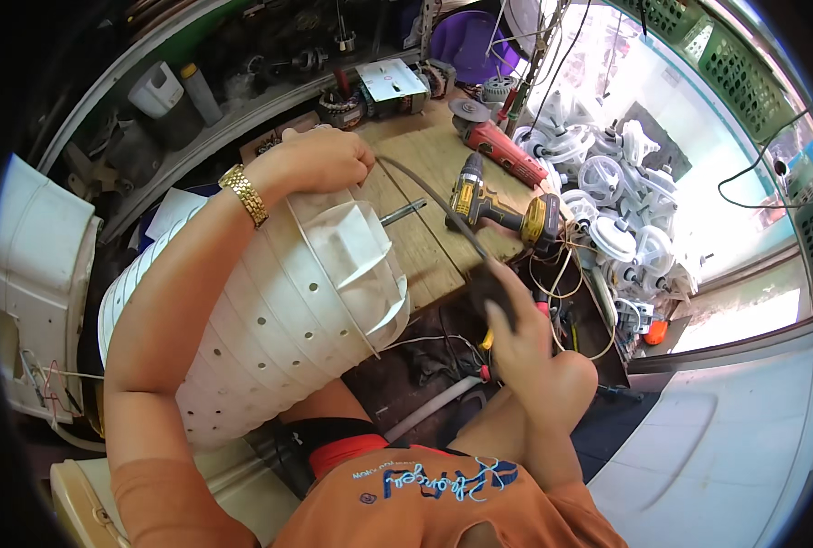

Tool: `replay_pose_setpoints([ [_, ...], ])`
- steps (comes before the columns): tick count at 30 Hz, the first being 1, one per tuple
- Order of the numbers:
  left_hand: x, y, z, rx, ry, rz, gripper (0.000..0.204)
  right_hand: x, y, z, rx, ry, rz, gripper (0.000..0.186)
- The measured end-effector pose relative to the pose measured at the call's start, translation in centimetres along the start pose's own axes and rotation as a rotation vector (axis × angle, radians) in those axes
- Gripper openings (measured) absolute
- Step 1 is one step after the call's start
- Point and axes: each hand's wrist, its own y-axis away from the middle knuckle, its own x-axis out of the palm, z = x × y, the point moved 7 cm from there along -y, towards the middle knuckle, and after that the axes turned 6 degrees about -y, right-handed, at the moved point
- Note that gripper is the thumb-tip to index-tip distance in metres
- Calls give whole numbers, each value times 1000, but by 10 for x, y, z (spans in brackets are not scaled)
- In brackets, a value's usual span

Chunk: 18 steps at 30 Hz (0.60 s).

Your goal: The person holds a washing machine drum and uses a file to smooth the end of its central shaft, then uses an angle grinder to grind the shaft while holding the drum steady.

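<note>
Close by the drum (260, 342) lie drill (500, 213) and grinder (507, 153).

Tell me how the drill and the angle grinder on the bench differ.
Colour: the drill is yellow and black; the angle grinder is mostly red.
Shape: the drill has a pistol grip and chuck; the grinder has a long, straight body with a round disc.
Place: the drill lies nearer the person than the grinder.
Shared: both are power tools lying on the wooden bench, neither held.
</note>
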Motion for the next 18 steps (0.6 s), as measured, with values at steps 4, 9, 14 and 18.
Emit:
replay_pose_setpoints([
  [4,1,-2,-12,51,-56,11,21,2,-5,-2,12,15,-35,48],
  [9,-4,-5,-7,-18,-12,-26,18,17,-32,-6,-20,-22,-33,50],
  [14,0,3,5,-6,-19,-29,19,-7,7,19,50,56,-10,52],
  [18,8,-28,-6,94,-56,-61,20,30,-51,-19,-101,-3,-19,49],
])
